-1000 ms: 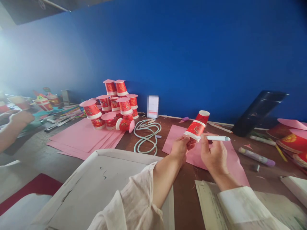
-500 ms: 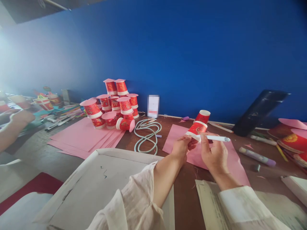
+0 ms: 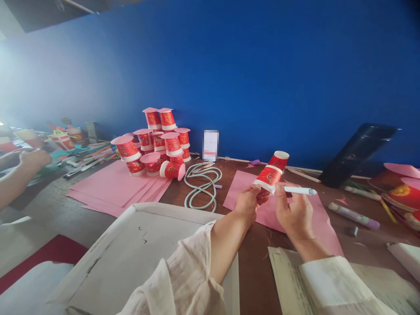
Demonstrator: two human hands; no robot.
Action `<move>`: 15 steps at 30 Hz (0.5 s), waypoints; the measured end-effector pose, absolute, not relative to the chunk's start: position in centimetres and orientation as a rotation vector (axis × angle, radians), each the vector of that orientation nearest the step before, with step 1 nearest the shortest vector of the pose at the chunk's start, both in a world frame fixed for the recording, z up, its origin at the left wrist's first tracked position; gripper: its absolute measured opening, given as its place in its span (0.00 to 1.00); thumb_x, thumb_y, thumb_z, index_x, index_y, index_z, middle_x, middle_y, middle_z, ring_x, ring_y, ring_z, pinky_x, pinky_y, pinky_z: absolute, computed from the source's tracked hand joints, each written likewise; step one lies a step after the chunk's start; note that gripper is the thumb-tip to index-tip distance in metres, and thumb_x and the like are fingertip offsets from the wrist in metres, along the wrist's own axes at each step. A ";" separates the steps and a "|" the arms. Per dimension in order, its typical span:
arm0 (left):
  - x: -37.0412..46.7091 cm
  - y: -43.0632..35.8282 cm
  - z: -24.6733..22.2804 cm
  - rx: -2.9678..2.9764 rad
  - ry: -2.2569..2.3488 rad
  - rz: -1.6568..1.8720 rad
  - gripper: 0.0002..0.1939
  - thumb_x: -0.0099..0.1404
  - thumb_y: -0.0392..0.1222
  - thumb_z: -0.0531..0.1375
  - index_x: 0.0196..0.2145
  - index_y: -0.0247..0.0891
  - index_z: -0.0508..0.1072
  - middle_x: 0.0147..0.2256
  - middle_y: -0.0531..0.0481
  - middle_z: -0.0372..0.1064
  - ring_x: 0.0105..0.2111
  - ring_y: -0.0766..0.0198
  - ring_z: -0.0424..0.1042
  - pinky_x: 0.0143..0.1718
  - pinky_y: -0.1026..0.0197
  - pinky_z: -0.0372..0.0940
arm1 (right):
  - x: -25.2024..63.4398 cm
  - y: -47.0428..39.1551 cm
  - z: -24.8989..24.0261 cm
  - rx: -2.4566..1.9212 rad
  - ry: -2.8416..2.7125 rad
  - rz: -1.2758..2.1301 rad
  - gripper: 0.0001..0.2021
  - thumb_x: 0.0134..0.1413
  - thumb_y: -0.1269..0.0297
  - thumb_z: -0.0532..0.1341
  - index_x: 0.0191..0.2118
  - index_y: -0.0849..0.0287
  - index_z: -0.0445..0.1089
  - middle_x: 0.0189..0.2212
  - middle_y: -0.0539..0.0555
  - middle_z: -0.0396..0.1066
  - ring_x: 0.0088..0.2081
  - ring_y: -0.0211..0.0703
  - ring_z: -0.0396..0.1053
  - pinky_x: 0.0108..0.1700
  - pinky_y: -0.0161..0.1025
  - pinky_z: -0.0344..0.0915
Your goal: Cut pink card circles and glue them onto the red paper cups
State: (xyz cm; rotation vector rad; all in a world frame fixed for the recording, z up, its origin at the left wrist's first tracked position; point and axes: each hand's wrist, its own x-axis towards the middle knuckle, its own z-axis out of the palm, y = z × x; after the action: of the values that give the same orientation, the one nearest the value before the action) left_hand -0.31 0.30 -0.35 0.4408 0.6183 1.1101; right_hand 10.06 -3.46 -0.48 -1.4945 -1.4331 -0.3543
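Note:
My left hand (image 3: 248,204) is closed on the white rim end of a red paper cup (image 3: 269,176) with a gold pattern, tilted over a pink sheet (image 3: 233,188). Directly behind it is another red cup (image 3: 280,160), its white end facing up; whether the two touch is unclear. My right hand (image 3: 295,214) grips a white pen (image 3: 300,190) that lies nearly level, pointing left at the held cup's rim. Fingers hide the pen's left end.
Red cups with pink tops (image 3: 172,143) are stacked left, beside pink sheets (image 3: 108,186). A coiled cable (image 3: 201,188), white box lid (image 3: 154,245), black bottle (image 3: 357,153), glue stick (image 3: 354,215) and papers (image 3: 285,271) lie around. A person's hands (image 3: 34,158) are far left.
The whole view has shifted very slightly. Both my hands keep their hold on the cup and the pen. The other person's hands at the far left have moved a little to the right.

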 end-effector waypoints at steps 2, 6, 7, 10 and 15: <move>-0.3 0.3 -0.4 0.443 0.617 1.112 0.06 0.61 0.32 0.57 0.32 0.31 0.75 0.28 0.46 0.72 0.29 0.66 0.72 0.38 0.62 0.64 | 10.0 -3.5 -0.5 -1.493 -1.442 -0.353 0.14 0.62 0.56 0.53 0.38 0.59 0.71 0.36 0.60 0.75 0.36 0.51 0.72 0.37 0.44 0.63; -0.3 0.3 -0.4 0.451 0.605 1.106 0.05 0.61 0.32 0.57 0.31 0.31 0.74 0.28 0.46 0.72 0.29 0.67 0.71 0.37 0.63 0.64 | 9.9 -3.5 -0.5 -1.481 -1.448 -0.361 0.14 0.62 0.56 0.53 0.37 0.59 0.71 0.36 0.60 0.75 0.35 0.50 0.72 0.36 0.43 0.64; -0.4 0.2 -0.4 0.453 0.601 1.105 0.05 0.61 0.32 0.58 0.31 0.31 0.74 0.28 0.46 0.72 0.29 0.67 0.71 0.37 0.63 0.64 | 9.9 -3.5 -0.5 -1.479 -1.448 -0.363 0.14 0.62 0.56 0.53 0.38 0.59 0.71 0.36 0.60 0.75 0.35 0.50 0.72 0.36 0.43 0.64; -0.3 0.3 -0.5 0.465 0.595 1.103 0.04 0.59 0.33 0.59 0.31 0.30 0.75 0.28 0.46 0.72 0.29 0.66 0.72 0.36 0.62 0.64 | 10.0 -3.5 -0.5 -1.472 -1.450 -0.365 0.13 0.61 0.56 0.54 0.38 0.59 0.72 0.36 0.60 0.76 0.36 0.49 0.72 0.37 0.42 0.64; -0.2 0.3 -0.6 0.465 0.609 1.110 0.05 0.59 0.33 0.59 0.31 0.31 0.75 0.28 0.46 0.73 0.30 0.65 0.72 0.38 0.61 0.63 | 10.0 -3.5 -0.4 -1.446 -1.404 -0.374 0.12 0.61 0.57 0.55 0.40 0.58 0.72 0.38 0.59 0.76 0.38 0.49 0.73 0.40 0.43 0.65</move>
State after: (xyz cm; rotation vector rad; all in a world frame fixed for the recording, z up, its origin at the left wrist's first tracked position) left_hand -0.23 0.30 -0.64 0.4649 0.6087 1.1097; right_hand 10.00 -3.55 -0.36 -1.4460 -1.4038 -0.3738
